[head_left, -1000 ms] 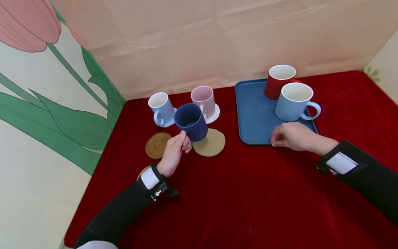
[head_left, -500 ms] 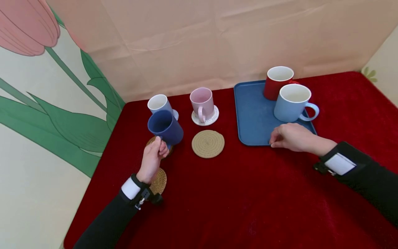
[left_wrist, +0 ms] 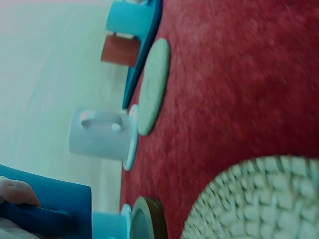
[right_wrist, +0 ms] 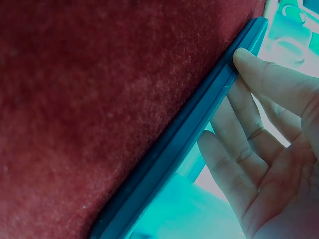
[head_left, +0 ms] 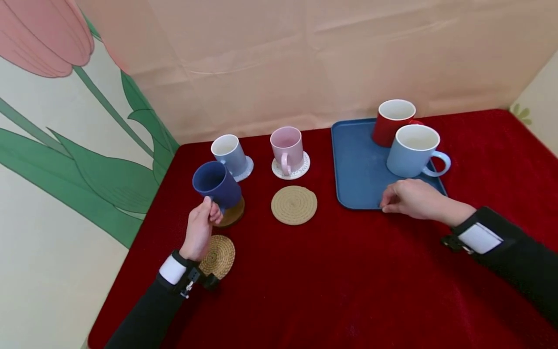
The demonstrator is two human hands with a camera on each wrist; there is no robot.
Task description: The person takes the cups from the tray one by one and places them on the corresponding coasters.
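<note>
Above the red velvet-covered bench (head_left: pixel 327 276), the person's left grip (head_left: pixel 201 228) is closed round the handle of a dark blue cylindrical mug (head_left: pixel 227 192), which hangs over a brown round coaster (head_left: pixel 234 213), apart from it. Near the left wrist lies a round woven straw coaster (head_left: pixel 221 256). The right grip (head_left: pixel 407 198) pinches the near edge of a blue rectangular tray (head_left: pixel 358 169) between thumb and finger, other fingers loosely extended. A red mug (head_left: pixel 382 132) and a large pale blue mug (head_left: pixel 405 159) stand on the tray. Left of it, a pink mug (head_left: pixel 292 148) stands on a white round coaster (head_left: pixel 302 167), behind a beige coiled coaster (head_left: pixel 294 205).
</note>
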